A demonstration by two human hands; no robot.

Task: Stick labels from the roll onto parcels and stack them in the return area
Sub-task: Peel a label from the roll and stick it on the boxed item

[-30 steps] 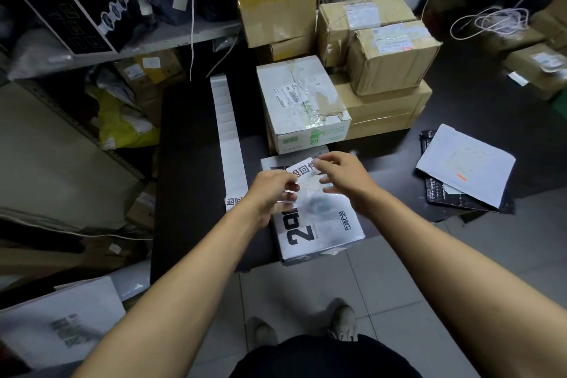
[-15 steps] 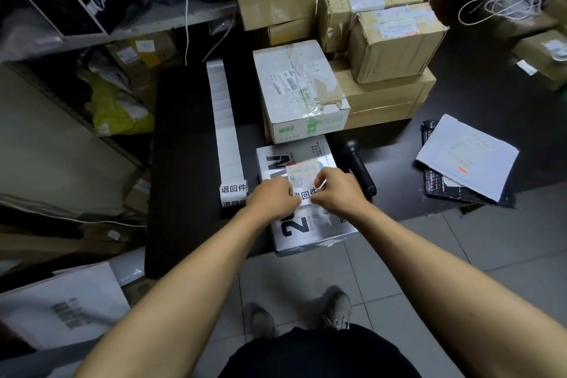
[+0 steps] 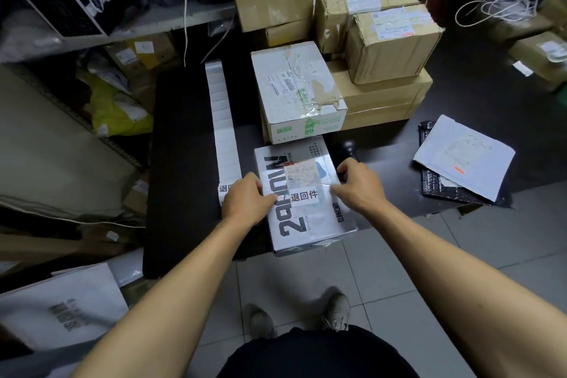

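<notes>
1. A white parcel (image 3: 306, 193) lies at the near edge of the dark bench (image 3: 181, 163), a label (image 3: 304, 196) stuck on its top.
2. The left hand (image 3: 247, 201) curls over the parcel's left edge, its grip closed around that side.
3. The right hand (image 3: 359, 186) curls over the right edge likewise.
4. The label strip (image 3: 222, 120) lies just left of the parcel.

Both hands (image 3: 303, 193) on labelled parcel (image 3: 310, 218)

Pretty cramped storeroom: a black table (image 3: 184, 163) sits on a pale tiled floor (image 3: 383, 270), a grey metal shelf (image 3: 147, 24) runs along the back, and the lighting is kinda dim.
</notes>
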